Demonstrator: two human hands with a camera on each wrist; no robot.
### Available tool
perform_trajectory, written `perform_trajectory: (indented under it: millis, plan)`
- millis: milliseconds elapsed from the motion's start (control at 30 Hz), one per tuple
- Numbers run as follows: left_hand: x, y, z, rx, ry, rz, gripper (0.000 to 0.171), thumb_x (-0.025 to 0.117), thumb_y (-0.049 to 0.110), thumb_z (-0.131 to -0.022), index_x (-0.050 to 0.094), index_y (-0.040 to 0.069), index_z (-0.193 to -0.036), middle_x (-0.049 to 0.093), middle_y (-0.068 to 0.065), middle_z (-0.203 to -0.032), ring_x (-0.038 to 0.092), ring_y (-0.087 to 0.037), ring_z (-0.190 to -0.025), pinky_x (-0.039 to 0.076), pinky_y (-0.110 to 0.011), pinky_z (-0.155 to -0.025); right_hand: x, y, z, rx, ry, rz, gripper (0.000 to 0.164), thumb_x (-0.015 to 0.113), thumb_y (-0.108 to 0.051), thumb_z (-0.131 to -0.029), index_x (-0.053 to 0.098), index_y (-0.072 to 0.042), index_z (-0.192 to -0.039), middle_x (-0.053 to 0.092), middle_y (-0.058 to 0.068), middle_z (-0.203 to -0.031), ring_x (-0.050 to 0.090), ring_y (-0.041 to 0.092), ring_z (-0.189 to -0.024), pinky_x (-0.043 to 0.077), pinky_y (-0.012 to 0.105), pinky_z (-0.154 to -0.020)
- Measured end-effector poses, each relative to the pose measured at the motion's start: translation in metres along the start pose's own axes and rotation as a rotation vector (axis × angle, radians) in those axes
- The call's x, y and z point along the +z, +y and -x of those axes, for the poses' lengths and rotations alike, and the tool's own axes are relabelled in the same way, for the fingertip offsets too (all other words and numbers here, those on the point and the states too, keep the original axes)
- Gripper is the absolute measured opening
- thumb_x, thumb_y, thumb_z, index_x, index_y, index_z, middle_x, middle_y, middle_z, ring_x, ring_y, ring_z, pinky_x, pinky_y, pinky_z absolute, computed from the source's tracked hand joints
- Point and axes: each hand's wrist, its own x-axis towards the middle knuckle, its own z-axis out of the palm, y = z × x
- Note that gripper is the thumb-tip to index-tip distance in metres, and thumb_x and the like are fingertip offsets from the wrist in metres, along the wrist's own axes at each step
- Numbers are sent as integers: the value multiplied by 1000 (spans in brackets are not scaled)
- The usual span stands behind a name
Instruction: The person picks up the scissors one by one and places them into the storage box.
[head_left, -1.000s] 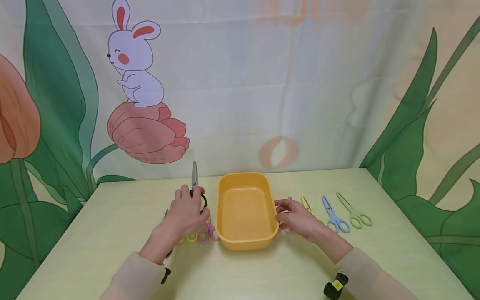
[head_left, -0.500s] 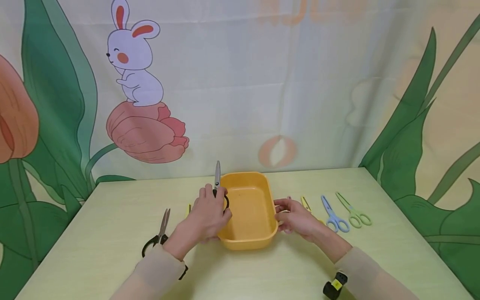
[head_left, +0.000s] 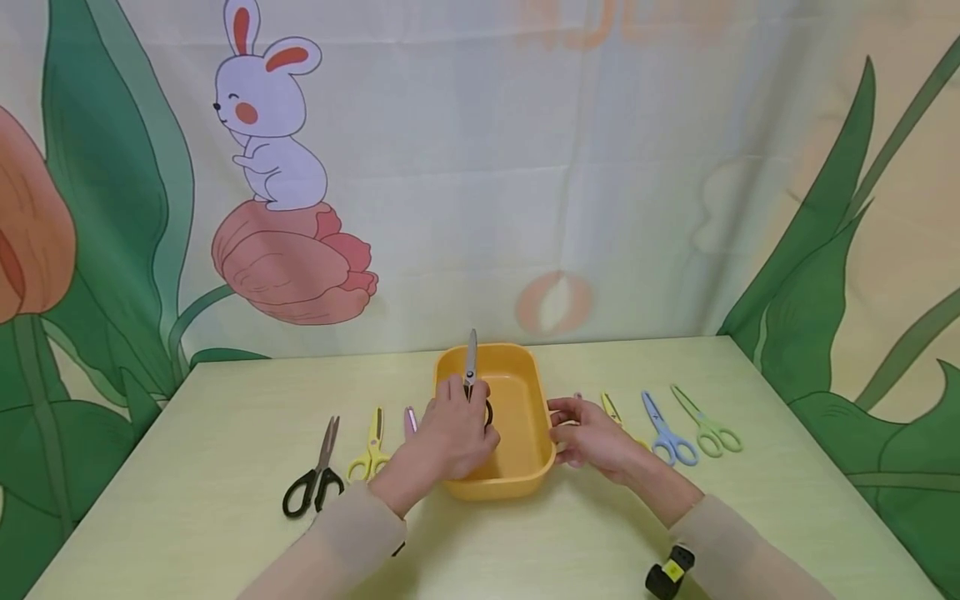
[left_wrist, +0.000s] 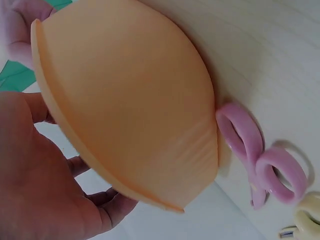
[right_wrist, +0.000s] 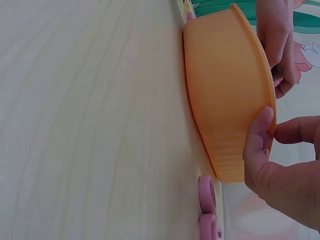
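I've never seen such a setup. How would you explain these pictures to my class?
No machine here: these are a person's bare hands. The widest picture comes from a head camera; the others come from one on each wrist. The left hand holds black-handled scissors above a yellow tray, and the right hand grips its rim. On the table, another black-handled pair, yellow scissors and pink scissors lie left of the tray; another pink pair, another yellow pair, blue scissors and green scissors lie right.
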Motion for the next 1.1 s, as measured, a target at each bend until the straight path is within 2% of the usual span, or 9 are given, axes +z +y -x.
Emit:
perform_trajectory:
  millis: [200,467,600,833,1100]
  plan:
    - [12,10,-7,14,10,-19,43,55,27,-96,48,-2,-128,43,-24,-112,42,-35,-99,48,-43,-79,1,-1,1,2,-6,-8,53,53,4,-97,40,10,-148,48,22,-118,57,21,-78,53,24,-61]
    - [20,20,-19,-33,-158,-41,54,55,36,-100,45,-1,-139,44,-24,-119,42,-34,-105,50,-42,-88,0,-1,1,-9,-10,4,54,52,3,-97,39,11,-148,47,25,-120,58,22,-79,54,25,-63]
    - [22,25,-23,-36,-218,-61,57,55,39,-101,44,0,-141,43,-23,-119,42,-33,-105,50,-40,-88,1,-1,0,-7,-8,4,54,52,4,-97,38,11,-148,47,25,-121,59,24,-83,56,26,-64]
    - [25,33,-31,-69,-290,-55,60,57,39,-101,42,2,-145,42,-21,-120,40,-30,-106,48,-38,-88,3,1,-1,-26,-24,18,55,52,3,-97,37,13,-148,47,25,-120,62,26,-84,54,26,-62]
    - [30,46,-38,-78,-365,-44,58,55,36,-101,41,3,-147,40,-23,-123,40,-31,-111,49,-39,-88,0,0,0,-12,-15,31,54,53,2,-97,39,10,-149,49,23,-120,62,26,-84,49,28,-61]
